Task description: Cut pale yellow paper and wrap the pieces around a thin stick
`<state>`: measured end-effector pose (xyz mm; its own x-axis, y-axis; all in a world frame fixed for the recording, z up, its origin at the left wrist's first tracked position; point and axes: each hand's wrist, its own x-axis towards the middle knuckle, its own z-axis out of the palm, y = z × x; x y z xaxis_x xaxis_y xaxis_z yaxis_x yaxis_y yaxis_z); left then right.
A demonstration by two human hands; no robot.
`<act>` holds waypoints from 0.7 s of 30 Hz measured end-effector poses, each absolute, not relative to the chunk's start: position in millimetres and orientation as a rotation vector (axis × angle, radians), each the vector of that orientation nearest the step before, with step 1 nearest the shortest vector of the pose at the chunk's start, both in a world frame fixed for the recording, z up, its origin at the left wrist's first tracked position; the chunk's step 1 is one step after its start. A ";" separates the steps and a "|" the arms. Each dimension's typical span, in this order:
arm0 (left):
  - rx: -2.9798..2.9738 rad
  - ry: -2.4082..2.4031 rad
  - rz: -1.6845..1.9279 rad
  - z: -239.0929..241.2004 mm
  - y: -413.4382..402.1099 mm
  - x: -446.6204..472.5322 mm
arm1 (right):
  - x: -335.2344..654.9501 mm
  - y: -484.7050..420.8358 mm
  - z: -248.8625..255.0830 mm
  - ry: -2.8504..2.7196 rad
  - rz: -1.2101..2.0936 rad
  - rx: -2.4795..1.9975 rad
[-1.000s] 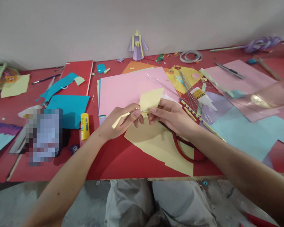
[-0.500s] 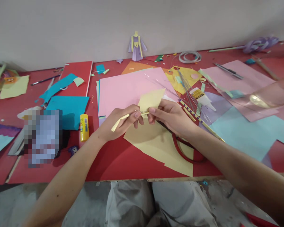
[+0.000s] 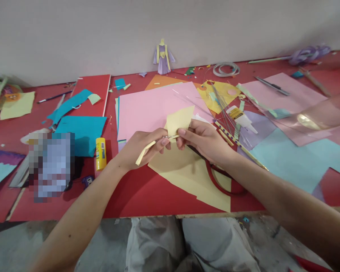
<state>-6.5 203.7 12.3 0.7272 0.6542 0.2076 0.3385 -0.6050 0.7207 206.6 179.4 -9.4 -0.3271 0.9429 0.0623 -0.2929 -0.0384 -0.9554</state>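
A small pale yellow paper piece (image 3: 180, 118) is held between both hands over the table, its free flap standing up. My left hand (image 3: 138, 145) pinches the rolled lower edge, where a thin metallic wire shows; a narrow yellow paper tail (image 3: 145, 153) sticks out below its fingers. My right hand (image 3: 208, 140) grips the same paper at its right end, thumb on top. Beneath the hands lies a larger pale yellow sheet (image 3: 184, 177). Red-handled scissors (image 3: 212, 181) rest on it, partly hidden by my right forearm.
A yellow glue stick (image 3: 101, 154) stands left of my hands. A white glue bottle (image 3: 242, 119) and thin wires lie to the right. Pink sheets (image 3: 150, 109), a blue sheet (image 3: 79, 128) and a craft knife (image 3: 272, 86) surround them. A paper doll (image 3: 163, 56) leans against the wall.
The paper flap has turned slightly in my fingers, and the narrow tail has swung a little right and down. Both hands keep their hold; the view shifted slightly.
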 end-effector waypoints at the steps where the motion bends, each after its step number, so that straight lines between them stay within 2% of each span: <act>1: 2.251 0.735 0.596 12.1 204.1 -7.0 | 206.5 179.2 -9.1 -1.218 1.572 -0.793; 8: 2.116 0.676 0.606 12.8 202.2 -7.2 | 206.8 178.5 -8.5 -1.209 1.595 -0.765; 15: 1.597 0.596 0.643 10.2 200.6 1.5 | 207.8 178.2 -8.1 -1.203 1.599 -0.753; 21: 1.658 0.635 0.672 11.4 200.3 2.9 | 206.9 177.6 -6.0 -1.173 1.627 -0.767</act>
<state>2.9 200.3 11.4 0.6864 0.7214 0.0914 0.0512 -0.1733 0.9835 206.9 177.6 -6.0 -0.3483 0.9366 0.0394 -0.3335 -0.0845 -0.9390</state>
